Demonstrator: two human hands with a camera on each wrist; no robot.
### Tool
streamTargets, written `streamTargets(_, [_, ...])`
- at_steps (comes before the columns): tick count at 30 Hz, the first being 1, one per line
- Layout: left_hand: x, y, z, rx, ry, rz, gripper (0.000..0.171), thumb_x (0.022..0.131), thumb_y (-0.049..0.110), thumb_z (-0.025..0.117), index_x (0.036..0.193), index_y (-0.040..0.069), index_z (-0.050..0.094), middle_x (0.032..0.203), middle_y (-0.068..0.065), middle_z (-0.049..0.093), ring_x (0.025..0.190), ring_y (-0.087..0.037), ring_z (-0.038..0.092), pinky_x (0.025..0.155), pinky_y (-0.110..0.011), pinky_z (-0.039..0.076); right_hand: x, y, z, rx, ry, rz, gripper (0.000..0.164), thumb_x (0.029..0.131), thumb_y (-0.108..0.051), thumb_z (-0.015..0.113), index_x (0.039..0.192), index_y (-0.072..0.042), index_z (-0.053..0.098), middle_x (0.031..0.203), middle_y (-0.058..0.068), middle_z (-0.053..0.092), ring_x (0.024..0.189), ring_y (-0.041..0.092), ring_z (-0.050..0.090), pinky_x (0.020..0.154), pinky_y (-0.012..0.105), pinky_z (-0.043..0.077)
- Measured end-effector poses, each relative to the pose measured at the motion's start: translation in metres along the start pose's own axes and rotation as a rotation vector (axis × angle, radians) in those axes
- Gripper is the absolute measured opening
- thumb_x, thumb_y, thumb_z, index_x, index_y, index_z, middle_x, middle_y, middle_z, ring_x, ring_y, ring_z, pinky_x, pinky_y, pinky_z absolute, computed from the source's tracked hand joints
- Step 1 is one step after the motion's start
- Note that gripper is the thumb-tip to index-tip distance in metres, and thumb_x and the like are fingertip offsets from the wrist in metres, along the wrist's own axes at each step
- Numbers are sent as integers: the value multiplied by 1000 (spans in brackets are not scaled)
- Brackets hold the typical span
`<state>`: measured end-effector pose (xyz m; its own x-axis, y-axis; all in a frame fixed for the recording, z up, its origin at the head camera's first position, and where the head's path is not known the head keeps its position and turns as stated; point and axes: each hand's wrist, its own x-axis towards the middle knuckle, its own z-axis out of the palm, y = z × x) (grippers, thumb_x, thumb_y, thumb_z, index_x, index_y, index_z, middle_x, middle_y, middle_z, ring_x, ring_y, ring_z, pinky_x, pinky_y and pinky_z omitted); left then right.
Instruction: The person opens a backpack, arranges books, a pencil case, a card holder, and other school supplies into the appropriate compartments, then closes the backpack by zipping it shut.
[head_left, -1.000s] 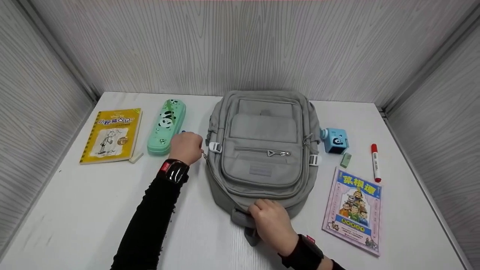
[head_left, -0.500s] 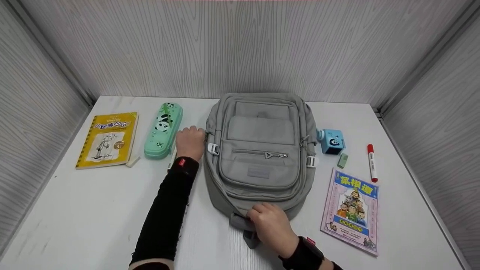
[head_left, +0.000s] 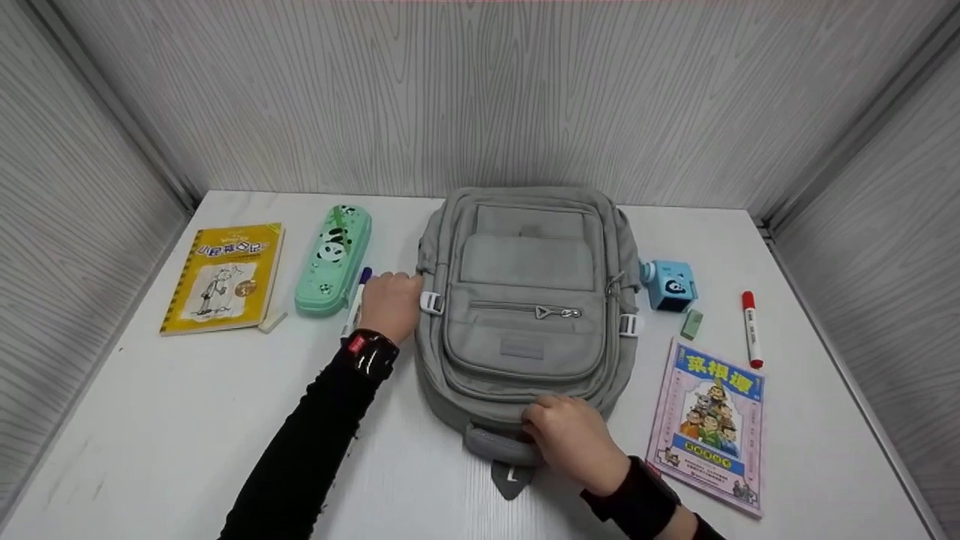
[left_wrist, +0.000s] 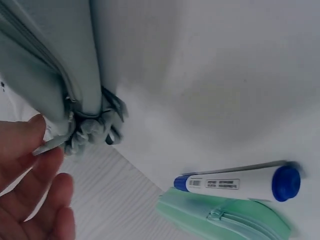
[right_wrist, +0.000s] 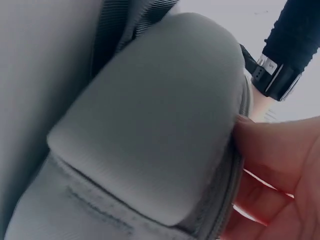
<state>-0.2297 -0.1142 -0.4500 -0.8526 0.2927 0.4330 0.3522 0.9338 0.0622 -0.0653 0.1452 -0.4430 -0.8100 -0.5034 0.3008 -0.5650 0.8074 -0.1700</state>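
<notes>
A grey backpack (head_left: 525,262) lies on the table, its grab handle (head_left: 501,445) towards the person. My left hand (head_left: 394,306) is at the bag's left side near a white buckle (head_left: 432,302). In the left wrist view, its thumb and forefinger pinch a grey zipper pull (left_wrist: 54,143) on the bag's seam. My right hand (head_left: 576,436) grips the bag's near edge, just right of the handle. The right wrist view has its thumb on the grey fabric beside a zipper (right_wrist: 230,185); the other fingers are partly hidden behind the edge.
Left of the bag lie a blue-capped marker (left_wrist: 235,183), a green panda pencil case (head_left: 330,262), a white eraser (head_left: 274,321) and a yellow book (head_left: 225,277). On the right are a blue panda box-shaped gadget (head_left: 670,285), a green eraser (head_left: 691,324), a red marker (head_left: 751,330) and a pink book (head_left: 709,427).
The left hand has moved right, close against the bag's side, uncovering the blue-capped marker. The right hand has slid right along the near edge, and more of the handle shows.
</notes>
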Motion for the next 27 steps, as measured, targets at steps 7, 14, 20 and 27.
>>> streamTargets(7, [-16, 21, -30, -48, -128, -56, 8, 81, 1, 69, 89, 1, 72, 84, -18, 70, 75, -37, 64, 66, -50, 53, 3, 4, -7, 149, -56, 33, 8, 80, -7, 77, 78, -12, 72, 76, -2, 69, 70, 15, 69, 63, 31, 54])
streamTargets(14, [-58, 58, -60, -246, 18, 56, 13, 79, 15, 81, 86, 9, 72, 83, -6, 69, 75, -26, 65, 65, -39, 53, 6, 7, -16, 268, -97, 111, 5, 84, -7, 74, 83, -12, 76, 81, -1, 73, 74, 13, 69, 70, 30, 57])
streamTargets(20, [-86, 80, -71, -379, -14, 174, 18, 78, 17, 82, 93, 10, 74, 86, -2, 68, 80, -20, 64, 72, -33, 53, 11, 8, -31, 294, -60, 143, 8, 89, -7, 70, 86, -14, 72, 81, -2, 68, 75, 10, 65, 69, 28, 53])
streamTargets(27, [-92, 86, -66, -346, 71, 230, 23, 76, 13, 83, 97, 13, 75, 87, 0, 66, 82, -17, 57, 73, -31, 49, 22, 8, -49, 273, 44, 147, 8, 88, -7, 71, 85, -14, 71, 81, -1, 67, 72, 10, 63, 67, 27, 50])
